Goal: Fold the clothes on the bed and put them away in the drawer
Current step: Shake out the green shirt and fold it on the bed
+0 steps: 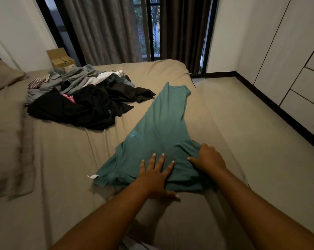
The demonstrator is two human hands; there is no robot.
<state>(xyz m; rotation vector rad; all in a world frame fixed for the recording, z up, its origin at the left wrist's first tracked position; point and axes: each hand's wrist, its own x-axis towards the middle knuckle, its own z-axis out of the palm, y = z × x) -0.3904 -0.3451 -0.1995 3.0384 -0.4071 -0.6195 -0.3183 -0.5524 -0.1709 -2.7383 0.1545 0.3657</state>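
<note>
A green piece of clothing (161, 127) lies spread on the bed (62, 159), in the middle of the frame. Its far end comes close to the bed's right edge. Its near end is under both hands. The left hand (156, 175) lies flat on it with fingers spread wide and grabs nothing. The right hand (208, 159) has bent fingers that bunch up the cloth on the right side. A pile of clothes (80, 98) sits at the upper left, very near the green one. Bare sheet fills the lower left. The floor (251, 132) runs along the right, up to the white drawers (307, 78).
</note>
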